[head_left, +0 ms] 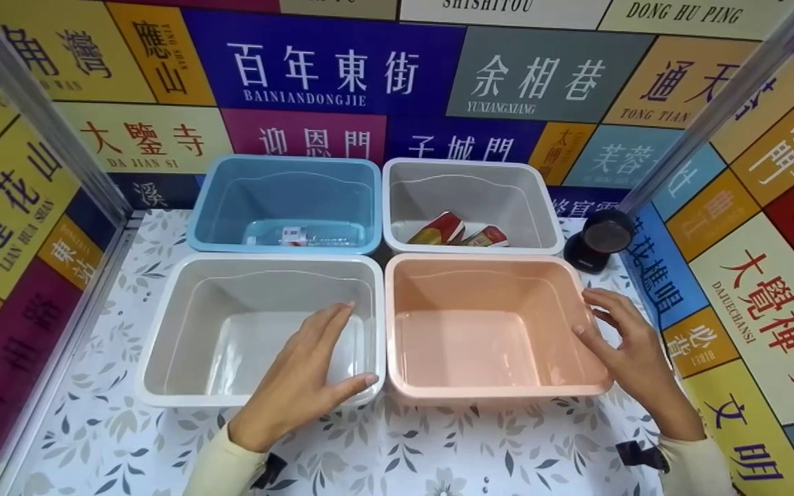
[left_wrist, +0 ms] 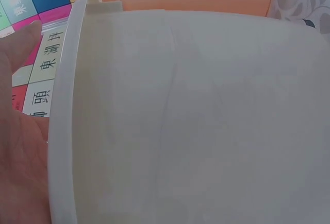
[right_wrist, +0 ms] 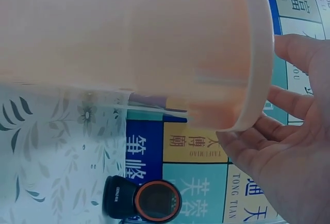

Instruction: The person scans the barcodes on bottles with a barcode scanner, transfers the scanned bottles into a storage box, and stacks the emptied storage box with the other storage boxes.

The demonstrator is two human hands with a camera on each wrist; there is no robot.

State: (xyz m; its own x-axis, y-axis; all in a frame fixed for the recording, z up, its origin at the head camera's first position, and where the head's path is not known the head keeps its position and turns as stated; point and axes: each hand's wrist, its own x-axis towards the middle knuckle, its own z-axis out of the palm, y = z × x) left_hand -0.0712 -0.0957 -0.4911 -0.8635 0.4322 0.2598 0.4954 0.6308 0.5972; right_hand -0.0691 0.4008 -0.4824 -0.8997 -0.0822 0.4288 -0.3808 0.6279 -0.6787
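Four bins stand two by two. My left hand [head_left: 300, 379] is over the near right part of the front-left white bin [head_left: 156, 331], fingers extended and holding nothing; the left wrist view shows the hand [left_wrist: 23, 147] beside that bin's rim [left_wrist: 62, 131]. At the right edge of the front-right peach bin [head_left: 466, 351], my right hand [head_left: 635, 351] touches the rim with its fingertips. In the right wrist view the fingers of the right hand [right_wrist: 289, 131] lie against the rim of the peach bin [right_wrist: 260, 54], slightly bent.
The back-left blue bin [head_left: 287, 165] holds a clear plastic bottle [head_left: 293, 236]. Two red and yellow packets [head_left: 438, 227] lie in the back-right grey bin [head_left: 466, 169]. A black round device [head_left: 597, 241] stands right of the bins, near the metal frame post [head_left: 707, 110]. Printed panels surround the table [head_left: 397, 448].
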